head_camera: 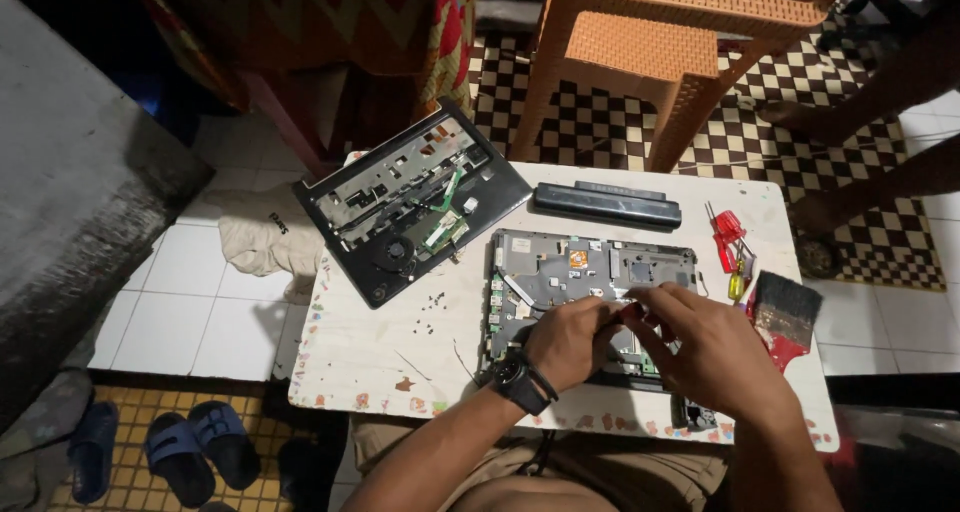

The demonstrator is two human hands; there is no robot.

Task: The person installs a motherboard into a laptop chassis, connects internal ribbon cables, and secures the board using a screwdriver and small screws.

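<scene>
Both hands are working over the opened laptop base (590, 282), which is lying on the right half of the small white table (400, 352). The left hand (572, 340), wearing a black wristwatch (512, 377), is resting curled on the base's near edge. The right hand (712, 347) is pressing down just beside it, fingers bunched together around something small with a red tip; whether that is a tool handle cannot be told. A small square orange label (578, 259) is sitting near the top middle of the grey base.

To the left, the detached black laptop cover (410, 202) is lying tilted, its inner side up, with a green circuit strip showing. Tiny dark screws (432, 302) are lying scattered between cover and base. A long black battery (607, 203) is lying along the far edge of the table. On the right, red-handled screwdrivers (728, 237) and a red-handled paintbrush (783, 317) are lying just beside the base. An orange plastic chair (660, 42) is standing beyond the table, a pale cloth (265, 237) is lying on the floor at left, and blue sandals (185, 452) are sitting lower left.
</scene>
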